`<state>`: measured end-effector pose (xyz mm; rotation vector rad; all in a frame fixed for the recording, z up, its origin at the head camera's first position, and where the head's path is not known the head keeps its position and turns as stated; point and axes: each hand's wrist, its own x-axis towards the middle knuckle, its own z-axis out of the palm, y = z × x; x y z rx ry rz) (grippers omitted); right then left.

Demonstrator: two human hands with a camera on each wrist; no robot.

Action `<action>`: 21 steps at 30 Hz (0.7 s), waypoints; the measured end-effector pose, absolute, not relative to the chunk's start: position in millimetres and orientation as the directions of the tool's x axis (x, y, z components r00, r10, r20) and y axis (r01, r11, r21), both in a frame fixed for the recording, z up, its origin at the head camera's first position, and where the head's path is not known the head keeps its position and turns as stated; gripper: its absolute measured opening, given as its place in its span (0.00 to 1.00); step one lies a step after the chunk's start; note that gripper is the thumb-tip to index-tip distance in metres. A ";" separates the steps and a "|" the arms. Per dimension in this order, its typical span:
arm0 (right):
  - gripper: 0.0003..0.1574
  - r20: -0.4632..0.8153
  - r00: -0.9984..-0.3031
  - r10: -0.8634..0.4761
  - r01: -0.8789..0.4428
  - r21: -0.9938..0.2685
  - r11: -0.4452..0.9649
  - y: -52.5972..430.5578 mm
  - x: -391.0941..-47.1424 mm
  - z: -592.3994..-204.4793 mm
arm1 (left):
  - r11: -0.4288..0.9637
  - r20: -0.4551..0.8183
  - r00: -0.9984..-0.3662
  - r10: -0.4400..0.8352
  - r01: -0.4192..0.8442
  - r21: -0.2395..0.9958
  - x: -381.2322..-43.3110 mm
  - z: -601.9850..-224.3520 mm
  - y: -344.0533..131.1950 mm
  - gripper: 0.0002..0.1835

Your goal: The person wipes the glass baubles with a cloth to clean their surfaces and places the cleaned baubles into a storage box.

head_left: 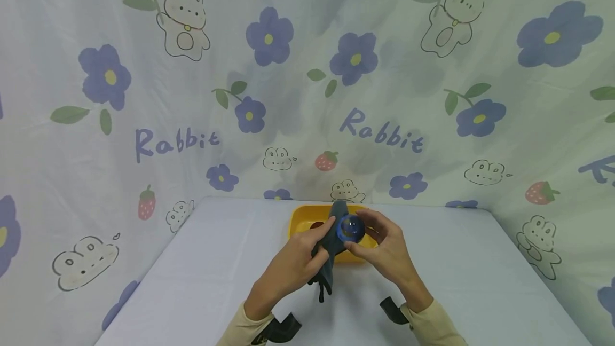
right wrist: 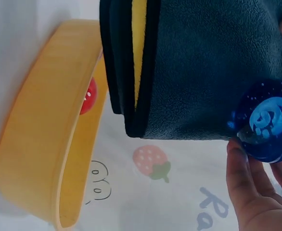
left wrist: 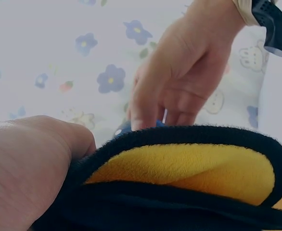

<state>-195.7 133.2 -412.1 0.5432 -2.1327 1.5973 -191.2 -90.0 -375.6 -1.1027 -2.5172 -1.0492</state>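
A folded dark grey cloth (head_left: pixel 339 209) with black edging is gripped between the thumb and fingers of my left hand (head_left: pixel 300 257). Its yellow inner side (left wrist: pixel 189 163) shows in the left wrist view. My right hand (head_left: pixel 388 250) holds a clear blue ball (head_left: pixel 351 228) by its fingertips, thumb below and fingers on the far side. In the right wrist view the ball (right wrist: pixel 266 120), with a pale swirl on it, lies right against the grey face of the cloth (right wrist: pixel 203 67).
Behind and below the hands stands a yellow plastic basin (head_left: pixel 299 217) on the white table (head_left: pixel 230 260). Inside it is a red ball (right wrist: pixel 89 97). A curtain (head_left: pixel 298 95) printed with flowers and rabbits hangs at the back and sides. Black straps (head_left: pixel 284 329) hang at both wrists.
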 end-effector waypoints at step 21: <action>0.34 0.479 -0.864 -0.157 -0.503 -0.795 0.339 128.6 -187.6 -408.0 | 0.466 0.483 -0.678 0.554 0.733 0.494 -192.9 -379.1 -87.8 0.29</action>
